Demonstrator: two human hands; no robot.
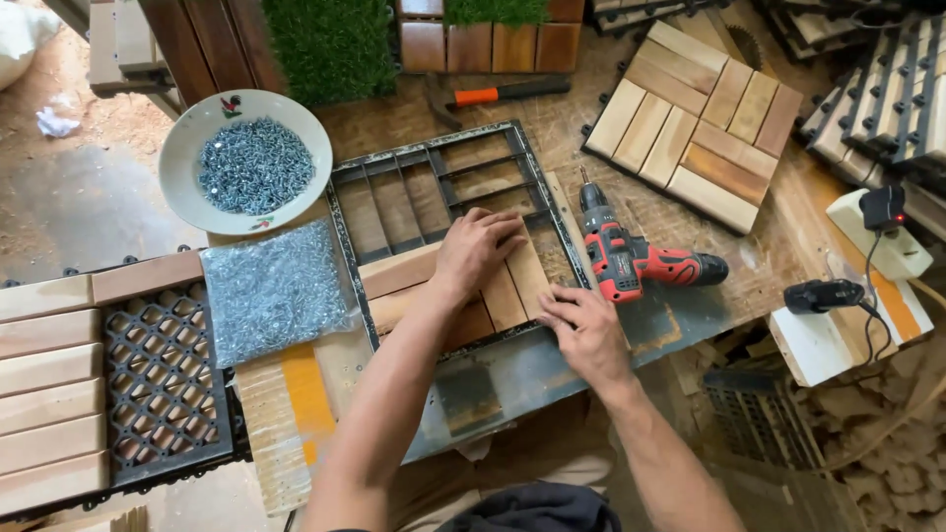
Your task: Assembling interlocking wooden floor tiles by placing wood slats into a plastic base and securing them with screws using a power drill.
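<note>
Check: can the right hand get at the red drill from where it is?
Probably yes. The right hand rests at the metal frame's lower right corner; the red drill lies just beyond it on the bench, nothing between them.

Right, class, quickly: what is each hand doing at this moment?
Left hand: open, pressed flat on the wooden slats in the metal frame.
Right hand: open, fingers resting on the frame's near edge, holding nothing.
</note>
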